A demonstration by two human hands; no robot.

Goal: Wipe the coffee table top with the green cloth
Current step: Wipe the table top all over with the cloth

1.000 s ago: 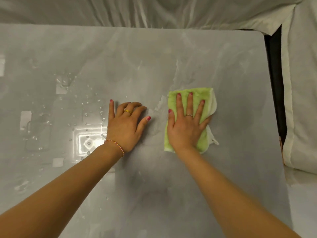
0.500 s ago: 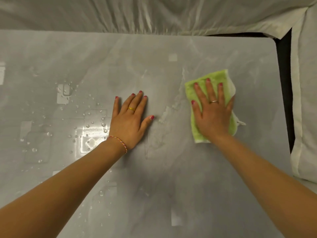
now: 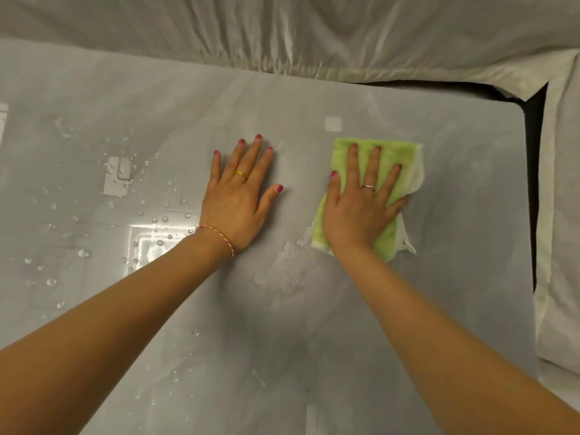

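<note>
The grey glossy coffee table top (image 3: 314,324) fills most of the view. A folded green cloth (image 3: 398,158) with a white edge lies flat on it, right of centre. My right hand (image 3: 361,202) presses down on the cloth with straight, spread fingers and covers its middle and lower part. My left hand (image 3: 238,199) rests flat on the bare table just left of the cloth, fingers straight, holding nothing. A smeared wet patch (image 3: 288,271) shows on the table below the cloth.
Water droplets (image 3: 150,215) are scattered over the left half of the table around a bright light reflection. White sheet-covered furniture (image 3: 314,32) runs along the far edge and another covered piece (image 3: 561,215) along the right edge, past a dark gap (image 3: 533,183).
My right hand slid the cloth away from me and to the right, then back a little to the left. My left hand stayed flat on the table, its fingers now straight.
</note>
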